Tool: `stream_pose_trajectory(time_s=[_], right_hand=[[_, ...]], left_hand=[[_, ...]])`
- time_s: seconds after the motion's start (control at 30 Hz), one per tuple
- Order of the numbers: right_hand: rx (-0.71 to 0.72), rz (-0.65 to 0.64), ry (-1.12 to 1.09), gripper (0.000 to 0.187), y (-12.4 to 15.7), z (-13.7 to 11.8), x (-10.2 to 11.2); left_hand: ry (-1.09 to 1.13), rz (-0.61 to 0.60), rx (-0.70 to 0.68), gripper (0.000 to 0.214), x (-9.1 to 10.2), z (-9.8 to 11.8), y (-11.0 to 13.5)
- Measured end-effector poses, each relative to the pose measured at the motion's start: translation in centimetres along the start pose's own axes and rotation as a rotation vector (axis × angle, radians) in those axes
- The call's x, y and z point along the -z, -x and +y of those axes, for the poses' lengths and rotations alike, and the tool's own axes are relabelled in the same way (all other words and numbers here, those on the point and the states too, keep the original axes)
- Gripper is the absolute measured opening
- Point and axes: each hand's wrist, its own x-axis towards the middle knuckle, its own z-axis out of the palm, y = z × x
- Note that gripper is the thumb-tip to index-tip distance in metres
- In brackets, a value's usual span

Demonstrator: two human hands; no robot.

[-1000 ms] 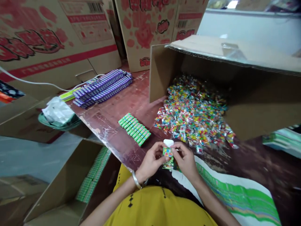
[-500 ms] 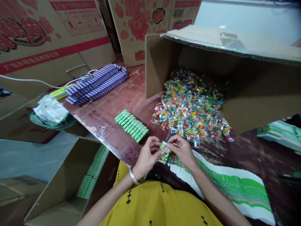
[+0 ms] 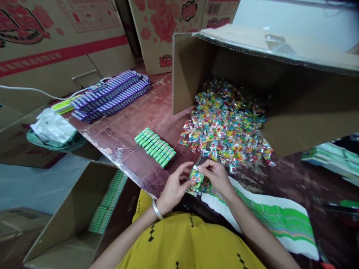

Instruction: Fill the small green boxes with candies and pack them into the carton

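My left hand and my right hand meet at the table's near edge, both pinched on one small green box printed with coloured sweets. Its flap is shut. Under my hands lies the end of a fanned stack of flat green box blanks. A row of finished green boxes lies just left of my hands. A heap of small wrapped sweets spills from a cardboard carton lying on its side behind my hands.
Purple boxes are stacked in rows at the far left of the reddish table. A green bowl holding white plastic sits beyond the table's left edge. An open carton with green boxes stands on the floor at my left. Large printed cartons line the back.
The box's white flap stood open a second ago; now it is closed. My hands have tilted the box and lowered it slightly. The view has shifted a little.
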Motion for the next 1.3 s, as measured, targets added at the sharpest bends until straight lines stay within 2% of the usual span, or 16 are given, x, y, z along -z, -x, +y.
stream_pose_trajectory(time_s=[0.1,0.17,0.2,0.3,0.33,0.47,0.57,0.67,0.77,0.83,0.93,1.0,1.1,1.17,1.2,1.3], right_hand=[[0.159,0.021,0.215,0.023,0.6,-0.7,-0.1],[0.231,-0.054,0.318,0.017,1.1,-1.1,-0.1],[0.253,-0.113,0.377,0.023,1.3,-1.3,-0.1],[0.324,-0.228,0.599,0.086,1.8,-1.3,-0.3],[0.351,-0.228,0.665,0.094,1.9,-1.1,-0.4],[0.458,-0.147,0.781,0.075,1.8,-0.6,-1.2],[0.513,-0.087,0.784,0.071,1.8,-0.2,-1.9],[0.495,-0.073,0.768,0.075,1.9,0.1,-2.4],[0.456,-0.125,0.749,0.090,1.8,0.2,-2.3],[0.435,-0.115,0.743,0.091,1.6,0.0,-1.6],[0.389,0.013,0.752,0.070,1.1,0.0,0.3],[0.348,0.098,0.760,0.058,0.8,0.3,1.8],[0.322,0.170,0.777,0.046,0.6,0.9,3.8],[0.330,0.176,0.814,0.031,0.5,1.3,4.8],[0.334,0.167,0.842,0.025,0.5,1.5,5.2],[0.334,0.111,0.947,0.022,0.1,2.1,5.7]], left_hand=[[0.011,-0.005,0.022,0.048,0.2,0.0,-0.1],[0.046,0.002,0.027,0.039,0.4,0.0,-0.3],[0.067,0.014,0.025,0.036,0.5,0.0,-0.4],[0.124,0.066,0.031,0.033,0.7,-0.2,-0.8],[0.137,0.078,0.037,0.033,0.7,-0.3,-0.9],[0.120,0.119,0.053,0.038,0.6,-0.5,-1.1],[0.007,0.142,0.094,0.038,1.0,-0.6,-1.0],[-0.241,0.173,0.084,0.025,1.6,-0.4,-0.7],[-0.637,0.290,-0.004,0.020,2.4,-0.1,-0.4],[-0.915,0.367,-0.078,0.016,3.0,0.0,-0.5],[-1.226,0.412,-0.125,0.015,3.8,0.2,-1.2],[-1.329,0.422,-0.119,0.017,4.2,0.2,-1.7],[-1.348,0.446,-0.122,0.026,4.4,0.2,-1.9],[-1.272,0.409,-0.152,0.033,3.8,0.0,-1.7],[-1.217,0.346,-0.171,0.034,3.3,-0.1,-1.4],[-1.073,0.048,-0.201,0.041,1.1,-0.9,-0.8]])
